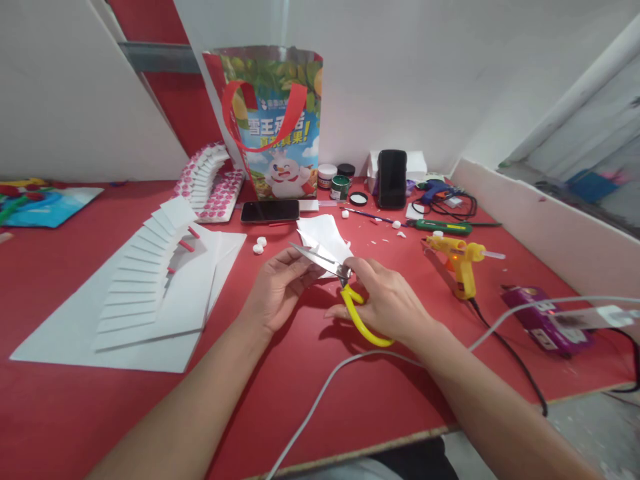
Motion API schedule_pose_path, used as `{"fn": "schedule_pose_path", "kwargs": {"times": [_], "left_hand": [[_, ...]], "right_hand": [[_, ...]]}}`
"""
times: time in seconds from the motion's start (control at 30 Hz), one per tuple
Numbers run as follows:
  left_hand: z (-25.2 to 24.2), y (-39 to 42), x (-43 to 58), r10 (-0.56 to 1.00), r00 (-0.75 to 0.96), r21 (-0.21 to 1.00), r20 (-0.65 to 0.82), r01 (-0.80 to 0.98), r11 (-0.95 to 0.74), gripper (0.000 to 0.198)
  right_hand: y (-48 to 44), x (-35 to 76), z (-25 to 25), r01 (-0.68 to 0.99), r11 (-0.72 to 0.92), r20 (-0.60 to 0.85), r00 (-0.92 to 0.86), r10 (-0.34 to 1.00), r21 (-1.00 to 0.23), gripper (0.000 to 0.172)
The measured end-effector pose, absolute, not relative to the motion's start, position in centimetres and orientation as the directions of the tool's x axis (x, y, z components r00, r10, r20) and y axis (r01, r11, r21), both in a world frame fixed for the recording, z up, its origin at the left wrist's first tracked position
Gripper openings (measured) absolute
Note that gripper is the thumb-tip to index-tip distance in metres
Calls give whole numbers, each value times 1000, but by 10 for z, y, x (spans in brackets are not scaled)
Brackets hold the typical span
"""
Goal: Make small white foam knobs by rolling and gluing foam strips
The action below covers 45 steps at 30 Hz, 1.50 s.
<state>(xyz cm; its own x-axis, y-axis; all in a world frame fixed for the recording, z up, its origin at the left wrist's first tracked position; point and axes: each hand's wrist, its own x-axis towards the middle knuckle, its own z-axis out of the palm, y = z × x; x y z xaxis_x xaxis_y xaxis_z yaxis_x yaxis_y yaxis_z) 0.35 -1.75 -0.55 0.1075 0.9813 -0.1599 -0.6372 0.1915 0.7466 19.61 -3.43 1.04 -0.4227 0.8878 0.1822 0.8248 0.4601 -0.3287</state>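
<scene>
My right hand (393, 297) grips a pair of scissors (361, 317) with yellow handles, their metal blades pointing left. Close to the blades, my left hand (283, 287) has its fingers bent together in a pinch; what lies between them is hidden. White paper pieces (323, 230) lie on the red table just behind the blades. Left of these sit small white crumpled balls (259, 249). Further left, a curved stair-like model (143, 267) of white board strips rests on white sheets (65, 333), with short red sticks (186, 245) beside it.
A yellow glue gun (463, 263) stands at the right, near a purple box (543, 320) and power strip. A white cable (330, 377) crosses the front. Behind are a printed bag (280, 127), a phone (270, 211), paint jars (341, 187), a dark upright device (392, 179) and a green-handled tool (443, 227).
</scene>
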Motion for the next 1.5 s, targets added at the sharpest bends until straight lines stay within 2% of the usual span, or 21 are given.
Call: {"fn": "schedule_pose_path", "kwargs": {"times": [0.23,0.5,0.6,0.7,0.8,0.93,1.07,1.17,1.27,1.37,1.5], "left_hand": [[-9,-17,3,980,107,749,-166,-633,196,18],[-9,-16,2,978,100,746,-183,-634,204,18],[-10,-16,2,973,82,733,-217,-645,217,21],[-11,-15,1,973,98,720,-208,-658,220,23],[-11,-15,0,976,143,706,-164,-674,218,23],[-11,-15,-1,972,167,690,-165,-685,235,24],[-12,-15,0,964,199,695,-176,-668,265,28],[-13,-16,1,962,217,693,-168,-668,272,29],[-12,-16,1,950,251,674,-184,-672,307,27],[-11,-16,0,950,249,662,-191,-682,311,27],[-11,-15,0,950,224,664,-217,-680,311,23]], "right_hand": [[-37,195,10,834,415,131,-396,909,-364,58],[-37,195,9,831,403,137,-380,915,-384,45],[-38,194,9,819,383,138,-359,923,-427,39],[-38,193,12,786,307,150,-269,951,-537,40],[-32,199,14,766,204,207,-94,974,-610,46],[-19,215,14,818,87,265,82,961,-568,49],[-10,227,13,868,-35,152,126,980,-495,47],[-11,228,13,813,21,151,83,985,-582,47],[-18,224,16,743,185,216,-55,975,-643,50],[-26,218,20,710,358,264,-245,933,-606,58],[-31,214,22,724,500,299,-401,866,-476,67]]}}
